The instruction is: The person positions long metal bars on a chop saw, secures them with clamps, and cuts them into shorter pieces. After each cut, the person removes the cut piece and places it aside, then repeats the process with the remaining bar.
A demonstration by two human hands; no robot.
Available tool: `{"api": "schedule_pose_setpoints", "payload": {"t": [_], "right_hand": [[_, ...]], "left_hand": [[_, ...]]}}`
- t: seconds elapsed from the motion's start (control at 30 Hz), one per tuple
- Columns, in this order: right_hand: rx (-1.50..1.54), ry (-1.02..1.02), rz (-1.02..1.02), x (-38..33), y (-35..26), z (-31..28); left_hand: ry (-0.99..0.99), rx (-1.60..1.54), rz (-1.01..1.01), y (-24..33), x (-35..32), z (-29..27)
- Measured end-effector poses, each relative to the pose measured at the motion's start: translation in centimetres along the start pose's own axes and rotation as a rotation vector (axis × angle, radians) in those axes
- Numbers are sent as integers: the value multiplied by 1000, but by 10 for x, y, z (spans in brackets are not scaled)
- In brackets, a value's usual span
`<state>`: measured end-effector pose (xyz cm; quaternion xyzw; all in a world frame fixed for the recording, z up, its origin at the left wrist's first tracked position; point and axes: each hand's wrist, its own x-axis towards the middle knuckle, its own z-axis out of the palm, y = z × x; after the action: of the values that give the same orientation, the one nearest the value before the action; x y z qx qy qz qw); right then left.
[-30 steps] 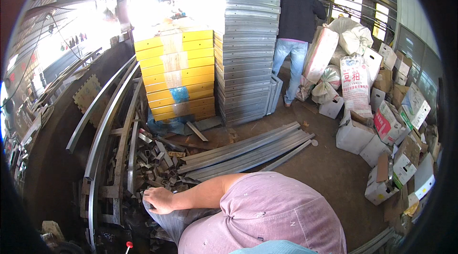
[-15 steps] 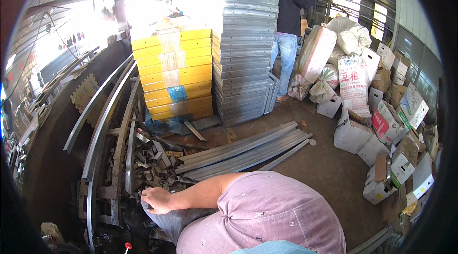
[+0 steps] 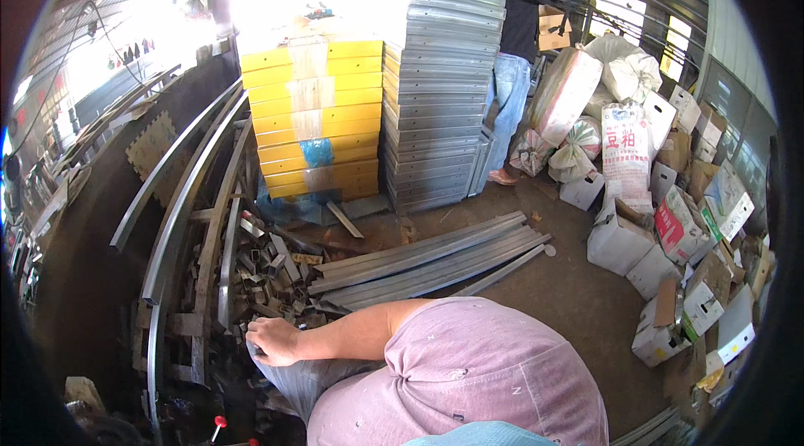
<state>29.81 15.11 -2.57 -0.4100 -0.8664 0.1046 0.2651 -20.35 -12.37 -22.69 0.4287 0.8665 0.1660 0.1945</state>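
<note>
My right arm in a pink sleeve (image 3: 502, 362) reaches to the left across the bottom of the view. At its end my right hand (image 3: 273, 340) rests on my knee, in grey trousers (image 3: 306, 379), with the fingers curled downward. A small dark patch shows under the fingers; whether it is a held object or shadow I cannot make out. My left hand is not in view. Beyond the right hand lies a heap of short metal offcuts (image 3: 272, 270). Below it stands a red ball knob (image 3: 220, 422) on a thin lever.
Long metal channels (image 3: 435, 262) lie on the floor ahead. Metal rails (image 3: 180, 211) rest on a frame at left. Yellow panels (image 3: 318, 119) and grey panels (image 3: 444, 94) stand stacked behind. Sacks (image 3: 626, 149) and cartons (image 3: 620, 237) crowd the right; another person (image 3: 523, 27) stands at the back.
My view has shifted a little, so the stacks sit farther right and higher. My right hand stays on the knee, its fingers slightly more curled. The other person's raised hand is now at a dark device.
</note>
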Motion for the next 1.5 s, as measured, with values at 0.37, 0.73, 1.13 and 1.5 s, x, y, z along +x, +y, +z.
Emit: {"api": "schedule_pose_setpoints", "payload": {"t": [0.37, 0.73, 1.13, 1.5], "right_hand": [[-24, 29, 38, 6, -5, -4], [-111, -100, 34, 34, 2, 4], [143, -538, -164, 71, -67, 35], [422, -745, -119, 115, -69, 130]], "left_hand": [[25, -79, -150, -5, -11, 9], [131, -312, -138, 94, -53, -29], [-164, 46, -568, 76, -48, 42], [-342, -1560, -619, 200, 33, 138]]}}
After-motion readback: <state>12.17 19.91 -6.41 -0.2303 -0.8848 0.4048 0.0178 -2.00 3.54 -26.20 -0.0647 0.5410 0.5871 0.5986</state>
